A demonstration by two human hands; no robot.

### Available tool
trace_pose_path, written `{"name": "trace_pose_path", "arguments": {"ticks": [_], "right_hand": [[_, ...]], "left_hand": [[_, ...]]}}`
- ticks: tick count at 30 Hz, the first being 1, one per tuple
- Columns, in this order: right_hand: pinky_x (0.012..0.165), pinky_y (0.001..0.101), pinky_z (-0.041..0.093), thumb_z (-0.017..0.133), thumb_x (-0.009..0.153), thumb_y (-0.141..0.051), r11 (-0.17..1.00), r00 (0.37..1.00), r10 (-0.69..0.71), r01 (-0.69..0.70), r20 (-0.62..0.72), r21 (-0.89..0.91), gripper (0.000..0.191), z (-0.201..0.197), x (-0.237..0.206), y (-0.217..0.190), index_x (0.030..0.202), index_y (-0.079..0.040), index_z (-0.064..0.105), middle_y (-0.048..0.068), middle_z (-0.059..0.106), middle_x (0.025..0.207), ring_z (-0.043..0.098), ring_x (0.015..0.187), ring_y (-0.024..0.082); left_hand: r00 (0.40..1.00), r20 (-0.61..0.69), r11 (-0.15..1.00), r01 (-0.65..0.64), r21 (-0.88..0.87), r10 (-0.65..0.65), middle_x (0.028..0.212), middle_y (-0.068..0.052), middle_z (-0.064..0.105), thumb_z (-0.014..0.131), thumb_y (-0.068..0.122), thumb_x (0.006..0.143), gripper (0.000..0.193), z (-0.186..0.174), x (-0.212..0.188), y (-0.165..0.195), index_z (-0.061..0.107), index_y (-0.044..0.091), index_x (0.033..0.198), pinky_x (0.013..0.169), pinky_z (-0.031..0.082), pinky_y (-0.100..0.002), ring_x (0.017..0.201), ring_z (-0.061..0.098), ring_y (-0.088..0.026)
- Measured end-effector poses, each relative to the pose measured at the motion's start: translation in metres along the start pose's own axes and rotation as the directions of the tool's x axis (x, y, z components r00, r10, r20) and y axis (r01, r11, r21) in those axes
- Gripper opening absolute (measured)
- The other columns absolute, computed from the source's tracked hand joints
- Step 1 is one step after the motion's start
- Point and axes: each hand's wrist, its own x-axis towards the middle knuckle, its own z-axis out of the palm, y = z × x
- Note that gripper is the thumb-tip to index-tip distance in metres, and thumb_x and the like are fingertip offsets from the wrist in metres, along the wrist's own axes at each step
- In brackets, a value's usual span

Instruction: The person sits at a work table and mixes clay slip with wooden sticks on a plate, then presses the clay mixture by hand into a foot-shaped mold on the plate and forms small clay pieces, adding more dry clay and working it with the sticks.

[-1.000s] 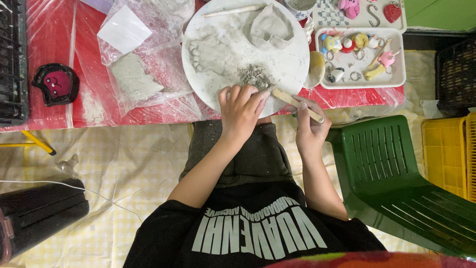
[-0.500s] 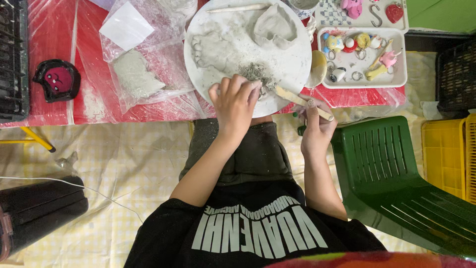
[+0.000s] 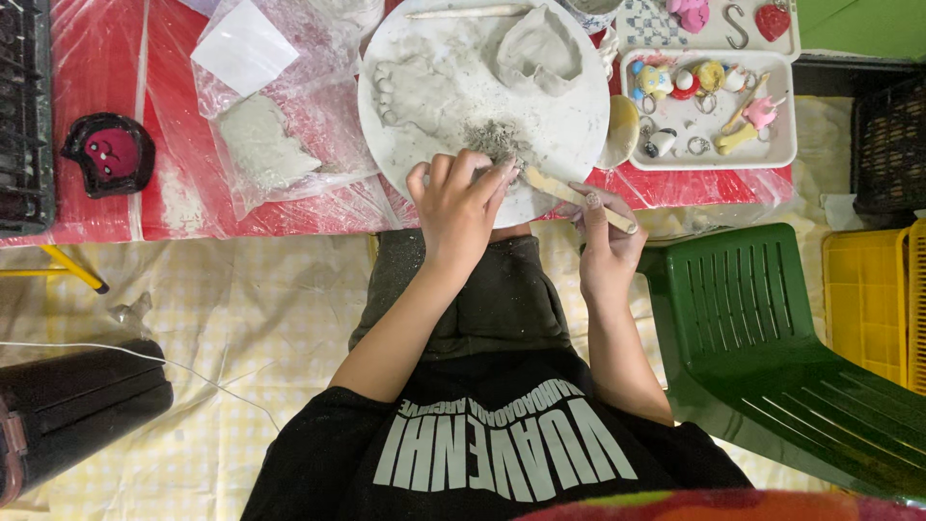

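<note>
Two bare hands work at the near rim of a round white board (image 3: 424,58) on the red-covered table (image 3: 164,207): the left hand (image 3: 461,198) rests fingers bent, tips pinched on a small heap of grey clay crumbs (image 3: 494,143); the right hand (image 3: 606,236) is closed around a wooden modelling stick (image 3: 577,198), its tip touching the board beside the heap. On the board also lie a foot-shaped clay slab (image 3: 420,92) and a heart-shaped clay bowl (image 3: 537,48). Nearby: white tray of small painted figures (image 3: 714,154), green plastic chair (image 3: 762,318).
</note>
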Motion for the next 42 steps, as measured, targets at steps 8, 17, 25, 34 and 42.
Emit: {"name": "trace_pose_path", "arguments": {"ticks": [8,17,25,34,42], "right_hand": [[0.079,0.0245,0.050,0.057,0.113,-0.013,1.000,1.000,-0.020,0.020,0.018,0.013,0.025,-0.002,-0.002,0.001,0.118,0.006,0.071,0.002,0.066,0.093,0.060,0.084,0.008],[0.073,0.0232,0.045,0.057,0.111,-0.014,0.999,1.000,-0.004,0.004,-0.006,-0.033,0.025,-0.002,-0.004,-0.004,0.117,0.007,0.069,0.006,0.070,0.100,0.067,0.087,0.011],[0.092,0.0336,0.054,0.059,0.107,-0.003,0.867,0.927,-0.307,0.365,0.214,-0.338,0.017,-0.004,0.002,-0.045,0.116,0.003,0.072,0.010,0.071,0.116,0.062,0.108,0.019],[0.092,0.0371,0.051,0.066,0.096,0.005,0.658,0.839,-0.338,0.534,0.426,-0.530,0.023,-0.001,0.001,-0.059,0.117,0.000,0.074,0.011,0.072,0.109,0.064,0.101,0.028],[0.082,0.0237,0.050,0.055,0.113,-0.009,0.990,0.997,-0.052,0.059,0.060,-0.125,0.024,-0.017,0.002,-0.025,0.126,0.006,0.068,0.013,0.072,0.103,0.068,0.093,0.012]], "left_hand": [[0.999,0.010,0.997,0.036,-0.062,-0.036,0.101,0.005,0.058,0.084,0.023,0.086,0.021,0.000,0.006,-0.002,0.078,0.028,0.106,0.099,0.032,-0.043,0.101,0.054,-0.020],[0.992,-0.051,0.992,0.113,-0.061,-0.116,0.099,0.006,0.057,0.083,0.029,0.090,0.017,0.008,0.008,-0.003,0.078,0.028,0.106,0.098,0.032,-0.042,0.098,0.054,-0.017],[0.992,-0.029,0.980,0.119,-0.162,-0.125,0.107,0.003,0.057,0.079,0.028,0.098,0.022,-0.015,0.003,-0.007,0.076,0.025,0.120,0.105,0.036,-0.042,0.105,0.054,-0.019],[0.999,0.010,0.994,-0.036,-0.104,0.037,0.108,0.004,0.061,0.082,0.018,0.090,0.029,-0.010,-0.001,-0.011,0.076,0.026,0.117,0.105,0.036,-0.046,0.107,0.055,-0.023],[1.000,-0.013,0.989,-0.022,-0.144,0.020,0.108,0.002,0.060,0.081,0.020,0.094,0.028,-0.003,-0.013,-0.014,0.074,0.024,0.121,0.106,0.037,-0.046,0.105,0.054,-0.022]]}}
